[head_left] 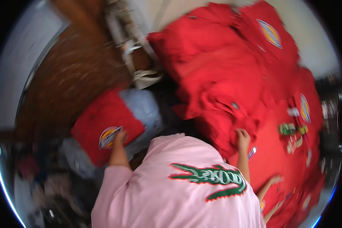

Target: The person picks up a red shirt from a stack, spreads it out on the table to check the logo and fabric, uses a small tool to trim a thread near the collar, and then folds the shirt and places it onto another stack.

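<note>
Folded red garment (102, 125) with a round printed emblem sits at about 9 o'clock of frame centre, lying on a pale blue folded cloth (144, 108). Left hand (119, 138) rests on its near edge by the emblem, fingers curled over the fabric; blur hides whether it pinches or only presses. Right hand (243, 138) at 4 o'clock, fingers closed into the rumpled edge of the big red garment pile (220, 76), which fills 12 to 3 o'clock. Fabric looks soft, light, limp, not fragile; it would sag and unfold if lifted by one corner, so best taken along a folded edge or from underneath with a flat palm. Pink sleeves and shirt (186, 186) fill 6 o'clock. Another person's hand (275, 178) at 5 o'clock. Brown wooden floor (76, 76) at 10 o'clock.
</note>
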Action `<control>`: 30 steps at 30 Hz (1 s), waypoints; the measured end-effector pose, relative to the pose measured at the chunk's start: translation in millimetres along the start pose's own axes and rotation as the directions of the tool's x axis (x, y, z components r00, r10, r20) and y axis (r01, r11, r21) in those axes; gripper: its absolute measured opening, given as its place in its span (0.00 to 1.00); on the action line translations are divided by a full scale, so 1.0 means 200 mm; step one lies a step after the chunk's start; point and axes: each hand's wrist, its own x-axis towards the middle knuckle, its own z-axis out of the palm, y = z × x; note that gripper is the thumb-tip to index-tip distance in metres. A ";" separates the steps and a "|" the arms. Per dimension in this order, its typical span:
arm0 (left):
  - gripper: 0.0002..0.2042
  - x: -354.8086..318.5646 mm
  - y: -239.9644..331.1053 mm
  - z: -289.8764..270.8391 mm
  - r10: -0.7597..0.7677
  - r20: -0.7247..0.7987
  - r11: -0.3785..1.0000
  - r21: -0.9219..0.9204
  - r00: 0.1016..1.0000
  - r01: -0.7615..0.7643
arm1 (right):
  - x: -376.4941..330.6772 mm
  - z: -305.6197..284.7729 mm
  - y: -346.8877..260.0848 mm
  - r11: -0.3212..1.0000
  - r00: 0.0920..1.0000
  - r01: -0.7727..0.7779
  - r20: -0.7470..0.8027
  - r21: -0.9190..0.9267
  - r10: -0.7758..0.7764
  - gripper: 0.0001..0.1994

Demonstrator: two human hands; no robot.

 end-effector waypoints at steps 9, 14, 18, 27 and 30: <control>0.14 0.06 0.29 0.36 0.143 0.112 0.987 0.060 0.983 -0.151 | -0.15 0.11 -0.18 0.997 0.967 -0.057 -0.250 -0.041 0.045 0.15; 0.16 -0.10 0.70 0.90 0.395 0.339 0.831 0.264 0.854 -0.489 | -0.37 0.14 -0.11 0.996 0.926 0.007 -0.377 0.091 0.028 0.20; 0.18 -0.27 1.07 1.31 0.925 0.321 0.183 0.091 0.202 -0.979 | -0.40 0.14 -0.10 0.979 0.971 0.034 -0.238 0.201 0.015 0.18; 0.30 -1.35 1.17 1.93 0.653 0.663 -0.490 -0.001 -0.368 -0.872 | -0.44 0.12 -0.05 0.987 0.948 0.058 -0.318 0.151 -0.007 0.16; 0.31 -1.31 1.13 1.95 0.699 0.631 -0.521 0.126 -0.337 -0.844 | -0.41 0.11 -0.05 0.973 0.954 0.010 -0.293 0.229 0.059 0.14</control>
